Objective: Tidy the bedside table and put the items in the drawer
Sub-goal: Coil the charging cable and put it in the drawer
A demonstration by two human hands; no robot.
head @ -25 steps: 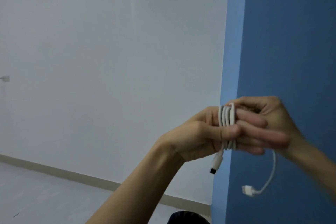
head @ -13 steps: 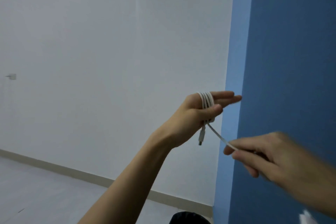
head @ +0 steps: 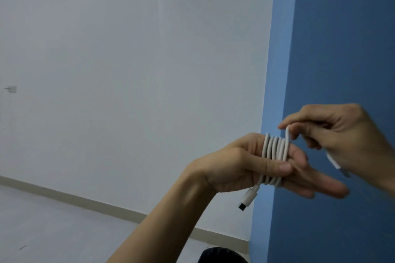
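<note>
1. L hand [head: 245, 164] is held out in front of the blue wall [head: 331, 49], fingers fairly straight. The white cable [head: 275, 149] is wound round them in a row of loops, w/ the thumb pressed across the loops to pin them.
2. R hand [head: 342, 134] is just beside it, above the L fingertips. Thumb + forefinger pinch the free strand at the top of the coil. The tail runs down behind the R palm to a connector [head: 339, 168], blurred.
3. The other plug [head: 246, 198] hangs loose under the L palm.
4. Bedside table & drawer aren't in view. The cable is up in the air between both hands, not stowed.
5. Risks, my guess:
   - If the L thumb lifts before the tail is tucked, the springy loops will prob. unwind.
   - The outer loops sit toward the fingertips, so tilting the L hand down could let them slide off.
   - If the R hand pulls too tight, the coil may be hard to slip off the fingers.
   - The dangling plug may snag on the drawer edge when the coil goes in.
</note>
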